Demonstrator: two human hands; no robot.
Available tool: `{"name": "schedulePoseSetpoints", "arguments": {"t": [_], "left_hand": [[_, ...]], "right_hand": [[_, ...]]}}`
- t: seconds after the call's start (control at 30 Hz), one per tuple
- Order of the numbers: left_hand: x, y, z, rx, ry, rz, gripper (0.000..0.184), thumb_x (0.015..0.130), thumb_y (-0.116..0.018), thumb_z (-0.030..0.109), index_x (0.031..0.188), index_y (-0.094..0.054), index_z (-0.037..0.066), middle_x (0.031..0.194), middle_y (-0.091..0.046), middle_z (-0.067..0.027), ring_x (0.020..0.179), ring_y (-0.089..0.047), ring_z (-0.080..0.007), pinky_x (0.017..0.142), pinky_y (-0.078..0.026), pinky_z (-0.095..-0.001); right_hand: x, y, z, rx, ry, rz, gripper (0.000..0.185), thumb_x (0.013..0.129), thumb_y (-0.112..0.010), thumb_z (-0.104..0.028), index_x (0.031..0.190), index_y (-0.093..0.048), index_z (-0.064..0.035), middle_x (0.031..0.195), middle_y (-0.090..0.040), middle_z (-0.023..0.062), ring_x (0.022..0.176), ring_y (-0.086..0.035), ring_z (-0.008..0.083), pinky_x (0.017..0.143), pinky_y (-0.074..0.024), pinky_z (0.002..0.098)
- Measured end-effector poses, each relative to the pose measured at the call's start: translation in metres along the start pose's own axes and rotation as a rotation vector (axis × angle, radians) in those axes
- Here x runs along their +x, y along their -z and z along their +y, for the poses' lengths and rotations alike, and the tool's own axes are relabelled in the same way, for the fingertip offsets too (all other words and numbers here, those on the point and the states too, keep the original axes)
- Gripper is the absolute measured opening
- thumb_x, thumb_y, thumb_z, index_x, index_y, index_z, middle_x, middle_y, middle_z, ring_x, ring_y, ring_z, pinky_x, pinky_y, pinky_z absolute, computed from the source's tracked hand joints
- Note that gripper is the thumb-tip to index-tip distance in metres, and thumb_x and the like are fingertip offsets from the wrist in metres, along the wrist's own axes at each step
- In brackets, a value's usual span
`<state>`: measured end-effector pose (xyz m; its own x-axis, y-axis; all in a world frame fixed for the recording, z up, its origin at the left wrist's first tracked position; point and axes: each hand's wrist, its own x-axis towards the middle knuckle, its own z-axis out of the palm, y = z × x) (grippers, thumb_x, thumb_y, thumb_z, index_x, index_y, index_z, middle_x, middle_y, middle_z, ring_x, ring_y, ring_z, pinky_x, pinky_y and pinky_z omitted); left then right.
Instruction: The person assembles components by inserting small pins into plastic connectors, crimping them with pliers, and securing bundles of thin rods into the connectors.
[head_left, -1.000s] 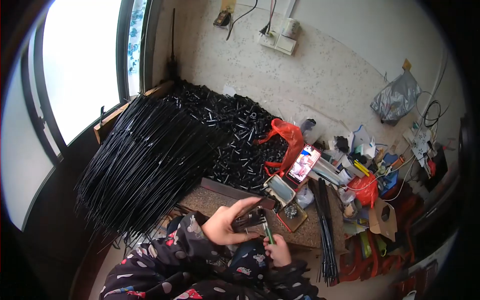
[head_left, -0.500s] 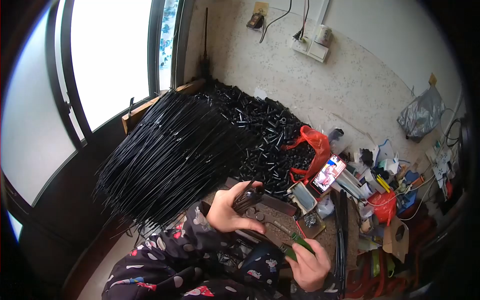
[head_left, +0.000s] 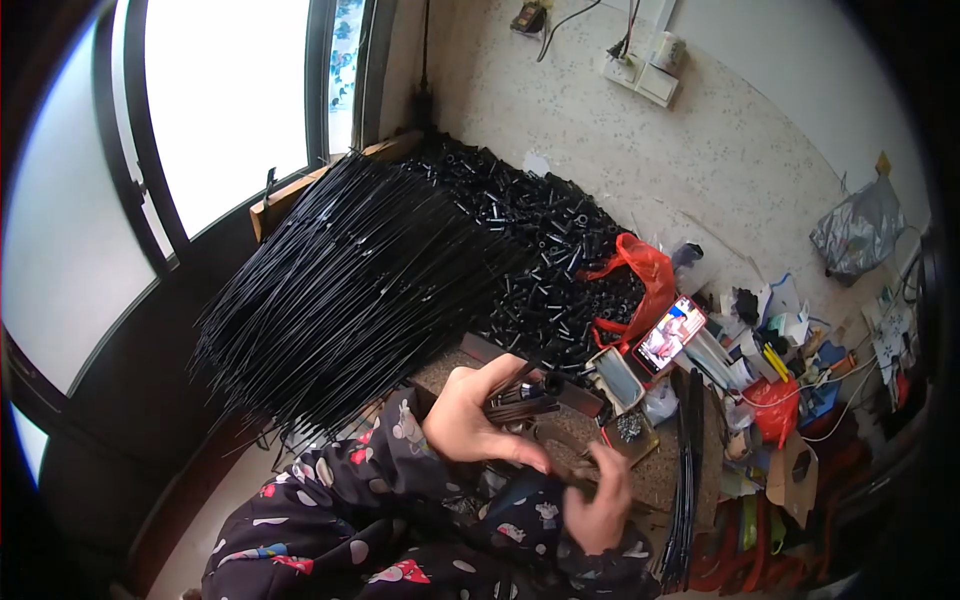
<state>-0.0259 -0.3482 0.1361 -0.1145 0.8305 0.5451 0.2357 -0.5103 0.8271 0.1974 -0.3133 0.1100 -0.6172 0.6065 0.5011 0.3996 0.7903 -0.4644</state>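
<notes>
My left hand (head_left: pixel 475 420) is wrapped round a small bundle of dark rods (head_left: pixel 518 404), above the near edge of the speckled table (head_left: pixel 435 373). A black tubular end shows at the top of that bundle. To its right, my right hand (head_left: pixel 600 503) is raised over my lap with bent fingers, blurred by motion; whether anything is between them cannot be made out. The green-handled pliers seen earlier do not show clearly.
Long thin black rods (head_left: pixel 330 290) fill the left side, beside a heap of short black tubes (head_left: pixel 550 235). A lit phone (head_left: pixel 671 335), a red bag (head_left: pixel 652 283), a tray (head_left: pixel 618 381) and black strips (head_left: pixel 686 480) lie right.
The green-handled tool seen in my right hand earlier no longer shows. That hand has risen slightly from its place half a second ago. My left hand still holds the bundle.
</notes>
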Motion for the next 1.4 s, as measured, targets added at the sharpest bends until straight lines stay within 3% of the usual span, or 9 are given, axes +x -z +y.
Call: {"name": "schedulePoseSetpoints", "arguments": {"t": [0.07, 0.17, 0.27, 0.47, 0.6, 0.9, 1.07, 1.23, 1.4], "left_hand": [[0.001, 0.003, -0.007, -0.114, 0.01, 0.0, 0.074, 0.045, -0.086, 0.041, 0.098, -0.054, 0.0, 0.087, -0.057, -0.0049, 0.079, -0.053, -0.0111, 0.069, -0.044, -0.0262], [0.005, 0.007, -0.017, -0.251, -0.048, -0.094, 0.076, 0.044, -0.086, 0.044, 0.098, -0.055, 0.0, 0.083, -0.058, -0.0041, 0.076, -0.053, -0.0108, 0.065, -0.043, -0.0248], [0.011, 0.001, -0.019, -0.092, -0.193, -0.13, 0.076, 0.043, -0.086, 0.044, 0.097, -0.056, 0.001, 0.08, -0.057, -0.0025, 0.071, -0.052, -0.0094, 0.062, -0.042, -0.024], [0.005, 0.005, -0.002, -0.232, 0.012, -0.038, 0.079, 0.037, -0.086, 0.047, 0.095, -0.056, 0.003, 0.075, -0.056, 0.0004, 0.066, -0.05, -0.0075, 0.058, -0.041, -0.0223], [0.008, 0.009, -0.006, -0.325, 0.044, -0.144, 0.083, 0.035, -0.082, 0.056, 0.094, -0.057, 0.004, 0.071, -0.055, 0.0009, 0.064, -0.05, -0.0071, 0.057, -0.041, -0.0212], [0.007, 0.012, -0.001, -0.233, 0.074, -0.162, 0.083, 0.032, -0.084, 0.051, 0.094, -0.057, 0.003, 0.073, -0.055, 0.0022, 0.065, -0.049, -0.0059, 0.056, -0.04, -0.0211], [0.009, 0.009, -0.012, -0.353, 0.003, -0.15, 0.083, 0.033, -0.086, 0.047, 0.095, -0.056, 0.002, 0.07, -0.055, 0.0022, 0.063, -0.05, -0.0045, 0.052, -0.038, -0.0199], [0.013, 0.006, -0.005, -0.121, -0.163, -0.131, 0.074, 0.042, -0.087, 0.042, 0.096, -0.056, 0.002, 0.08, -0.057, -0.0006, 0.071, -0.052, -0.0053, 0.056, -0.04, -0.0204], [0.004, 0.011, 0.001, -0.217, 0.077, -0.097, 0.071, 0.044, -0.088, 0.037, 0.096, -0.056, 0.002, 0.071, -0.054, 0.0019, 0.063, -0.048, -0.0044, 0.053, -0.038, -0.02]], "right_hand": [[0.003, 0.015, 0.009, -0.159, 0.147, -0.044, 0.033, 0.073, -0.059, -0.004, 0.104, -0.048, -0.0001, 0.085, -0.058, 0.0138, 0.068, -0.058, 0.0255, 0.062, -0.0458, 0.0351], [-0.026, -0.008, 0.023, 1.592, -0.719, -0.981, 0.02, 0.086, -0.055, -0.014, 0.098, -0.049, 0.0016, 0.073, -0.059, 0.0105, 0.059, -0.057, 0.018, 0.06, -0.0472, 0.0282], [-0.017, -0.026, 0.03, 1.317, -0.53, -1.113, 0.035, 0.077, -0.066, -0.013, 0.104, -0.048, 0.0001, 0.074, -0.059, 0.0092, 0.06, -0.058, 0.0174, 0.06, -0.0467, 0.0263], [-0.001, -0.011, 0.015, -0.089, 0.041, 0.139, 0.04, 0.068, -0.063, -0.004, 0.105, -0.048, 0.001, 0.087, -0.056, 0.0169, 0.075, -0.057, 0.0325, 0.067, -0.0456, 0.037], [-0.017, -0.003, 0.014, 1.604, -0.816, -0.967, 0.02, 0.082, -0.056, -0.004, 0.097, -0.053, 0.0077, 0.068, -0.06, 0.0131, 0.057, -0.059, 0.0182, 0.053, -0.0476, 0.0299], [-0.005, -0.013, 0.02, -0.106, 0.09, 0.162, 0.055, 0.06, -0.059, -0.002, 0.113, -0.045, 0.0009, 0.098, -0.051, 0.0181, 0.081, -0.053, 0.0336, 0.064, -0.0442, 0.04], [-0.017, 0.001, 0.008, 1.507, -0.811, -0.914, 0.025, 0.086, -0.055, -0.015, 0.097, -0.049, 0.006, 0.067, -0.059, 0.0111, 0.054, -0.057, 0.0175, 0.051, -0.0445, 0.0286], [0.003, -0.008, -0.003, 0.859, -0.536, -0.883, 0.029, 0.08, -0.06, -0.011, 0.102, -0.048, 0.0027, 0.07, -0.058, 0.0098, 0.056, -0.055, 0.0182, 0.052, -0.0428, 0.0273], [0.001, -0.012, 0.011, -0.159, 0.09, 0.155, 0.045, 0.071, -0.065, -0.009, 0.111, -0.044, 0.0001, 0.09, -0.055, 0.0163, 0.072, -0.055, 0.0321, 0.066, -0.0447, 0.0372]]}}
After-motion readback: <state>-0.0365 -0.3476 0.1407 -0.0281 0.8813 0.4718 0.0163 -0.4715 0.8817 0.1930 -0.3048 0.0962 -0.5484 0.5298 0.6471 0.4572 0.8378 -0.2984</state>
